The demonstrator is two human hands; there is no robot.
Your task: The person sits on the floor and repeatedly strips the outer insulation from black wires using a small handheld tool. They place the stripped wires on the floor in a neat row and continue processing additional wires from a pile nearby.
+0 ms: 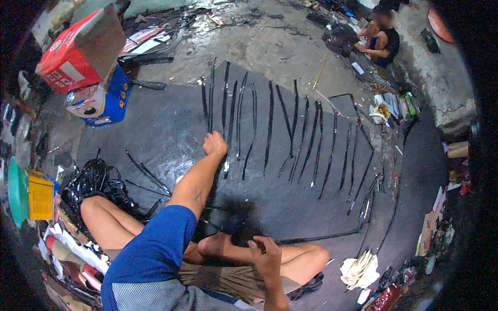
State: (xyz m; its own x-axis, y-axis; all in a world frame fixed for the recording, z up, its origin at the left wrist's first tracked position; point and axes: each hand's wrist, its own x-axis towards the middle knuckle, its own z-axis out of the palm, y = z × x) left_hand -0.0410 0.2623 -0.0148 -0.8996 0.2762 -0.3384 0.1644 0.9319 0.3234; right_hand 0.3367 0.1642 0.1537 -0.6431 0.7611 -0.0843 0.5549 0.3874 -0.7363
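My left hand reaches out over a dark sheet on the floor. Its fingers are closed at the near end of a thin black strip. To the right of it, several more black strips lie spread side by side, most running away from me. My right hand is raised above my crossed legs with its fingers curled together; what they hold, if anything, is too small to make out. A tangled heap of shiny black strips sits by my left knee, with a few loose strips beside it.
A red box with raised flaps rests on a blue box at far left. A yellow container and green round piece stand at left. A cream cloth bundle lies at lower right. Another person sits at far right.
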